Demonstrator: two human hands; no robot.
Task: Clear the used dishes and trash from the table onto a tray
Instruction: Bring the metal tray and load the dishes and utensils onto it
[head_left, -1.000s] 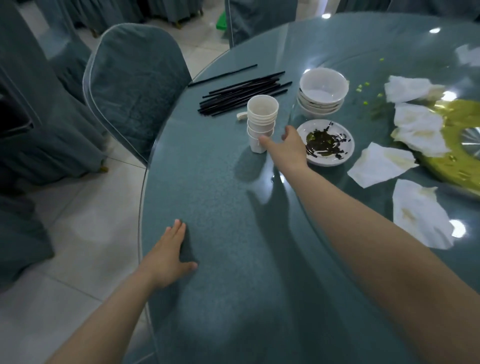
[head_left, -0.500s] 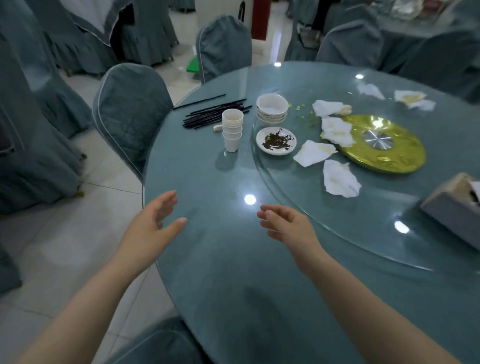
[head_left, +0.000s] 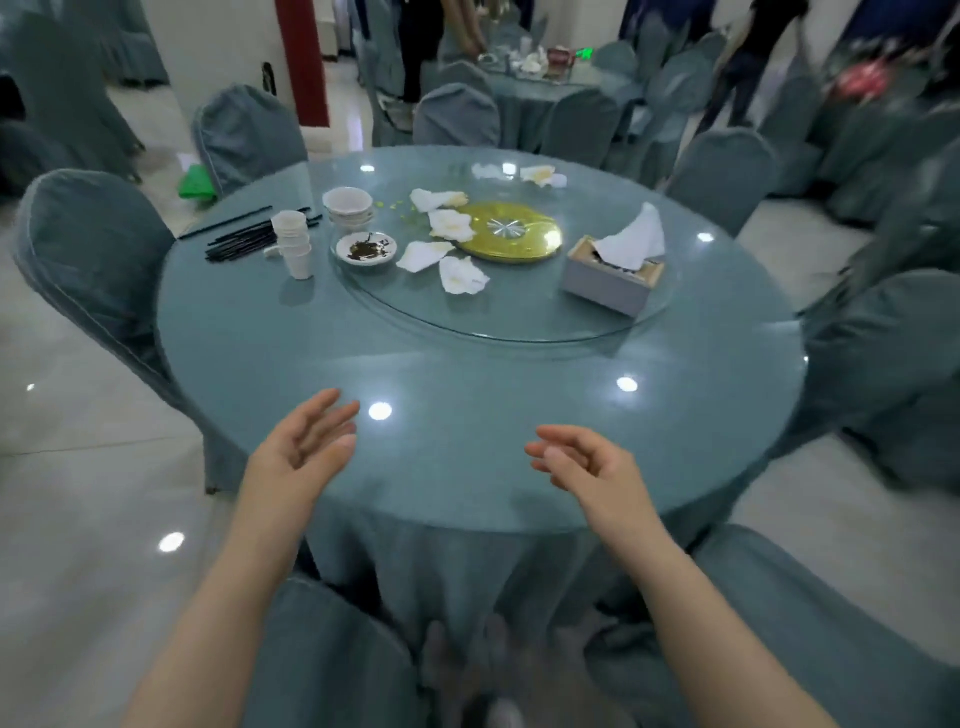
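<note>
Dishes (head_left: 347, 207) far side; tissue box (head_left: 608, 280) right.

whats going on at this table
A person stands at a round table with the left hand and right hand open above its near edge, holding nothing. Stacked cups, bowls, chopsticks, a dirty plate and used napkins sit uncleared at the far side.

Blurred people (head_left: 748, 62) at the far table (head_left: 540, 78); chopsticks (head_left: 239, 244) partly behind stacked cups (head_left: 296, 244).
</note>
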